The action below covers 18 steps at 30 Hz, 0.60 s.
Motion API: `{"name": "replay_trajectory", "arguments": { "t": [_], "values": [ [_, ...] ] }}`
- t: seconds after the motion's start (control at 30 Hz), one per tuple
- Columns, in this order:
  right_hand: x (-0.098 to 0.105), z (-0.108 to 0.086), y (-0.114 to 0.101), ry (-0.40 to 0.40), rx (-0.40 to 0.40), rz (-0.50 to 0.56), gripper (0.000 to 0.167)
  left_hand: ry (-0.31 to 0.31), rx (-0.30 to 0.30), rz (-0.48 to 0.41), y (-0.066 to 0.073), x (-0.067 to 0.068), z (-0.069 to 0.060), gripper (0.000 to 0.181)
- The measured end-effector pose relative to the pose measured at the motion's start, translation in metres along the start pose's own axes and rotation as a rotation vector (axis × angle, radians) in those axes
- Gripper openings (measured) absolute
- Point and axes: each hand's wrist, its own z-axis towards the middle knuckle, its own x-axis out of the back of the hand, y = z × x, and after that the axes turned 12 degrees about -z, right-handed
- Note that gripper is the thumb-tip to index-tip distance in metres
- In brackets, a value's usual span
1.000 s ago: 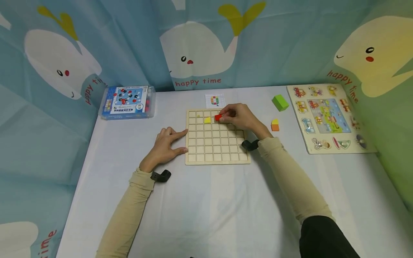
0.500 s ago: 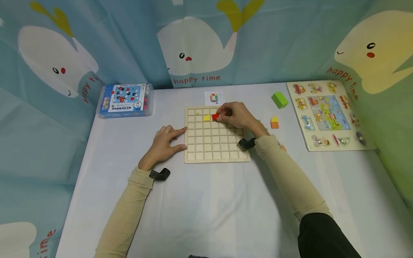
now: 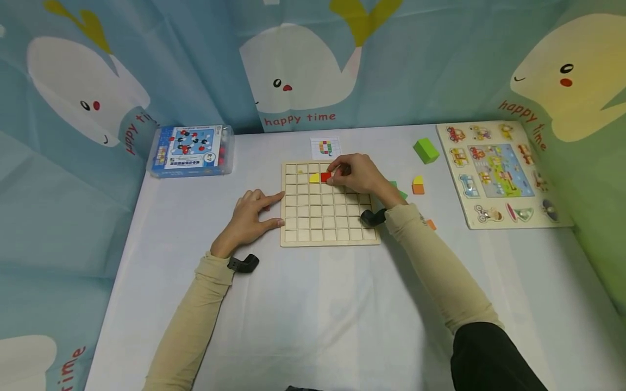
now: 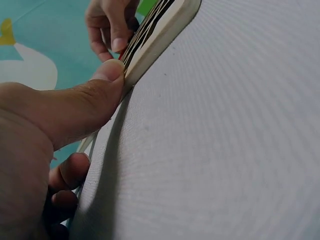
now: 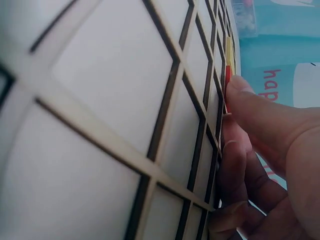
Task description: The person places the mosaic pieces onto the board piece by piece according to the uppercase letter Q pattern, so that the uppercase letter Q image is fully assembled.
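Note:
A wooden grid board [image 3: 323,222] lies on the white-covered table. My right hand [image 3: 359,175] pinches a small red square tile [image 3: 325,177] at a cell in the second row from the back; in the right wrist view, the thumb [image 5: 239,87] presses against it. Just left of it, a yellow tile [image 3: 314,178] sits in the neighbouring cell. At the board's left edge, my left hand [image 3: 248,218] touches the rim with straight index finger and thumb, its other fingers curled. The left wrist view shows that thumb [image 4: 107,75] on the rim.
Behind the board lies a pattern card [image 3: 325,147]. Right of it are a green block [image 3: 426,150], a yellow-and-orange pair of pieces [image 3: 418,185], green pieces [image 3: 402,194] and an orange piece [image 3: 431,224]. A picture puzzle [image 3: 504,174] and a plastic box [image 3: 192,152] stand farther out.
My right hand has moved the red tile slightly left and down into line beside the yellow tile. The left hand keeps its place at the board's edge.

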Motion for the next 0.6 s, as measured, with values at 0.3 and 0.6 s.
{"name": "replay_trajectory", "arguments": {
  "t": [0.3, 0.6],
  "values": [
    [-0.0014, -0.0001, -0.0004, 0.002, -0.01, -0.013, 0.022, 0.001, 0.004, -0.005, 0.0024, -0.0001, -0.0003, 0.072],
    [-0.0024, 0.001, -0.0003, 0.013, -0.013, -0.007, 0.02, 0.009, 0.007, 0.002, 0.0026, 0.0003, -0.0007, 0.072]
  ]
}}
